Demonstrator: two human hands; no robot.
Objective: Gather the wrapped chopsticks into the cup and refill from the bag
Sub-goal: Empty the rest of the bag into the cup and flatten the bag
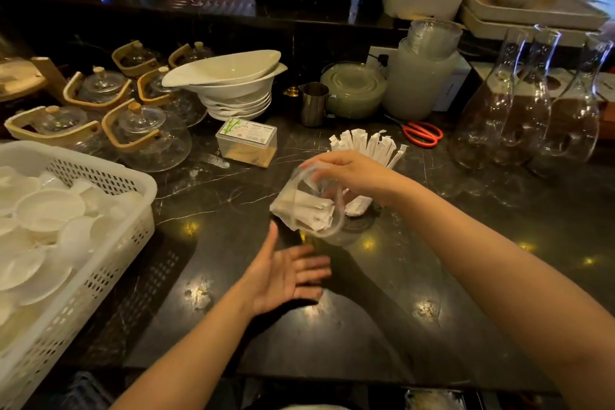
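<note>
Our right hand (352, 173) pinched the bag (309, 210) of wrapped chopsticks (307, 211) above the desk (432, 276), beside the already-full cup (357, 206); our left hand (286, 273) hung open. Refilling remained.

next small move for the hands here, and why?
Probably bring the left hand up to the clear bag. The right hand alone pinches its mouth open, wrapped chopsticks lie inside it, and the left hand hovers open and empty just below. The cup behind already holds a standing bundle.
</note>
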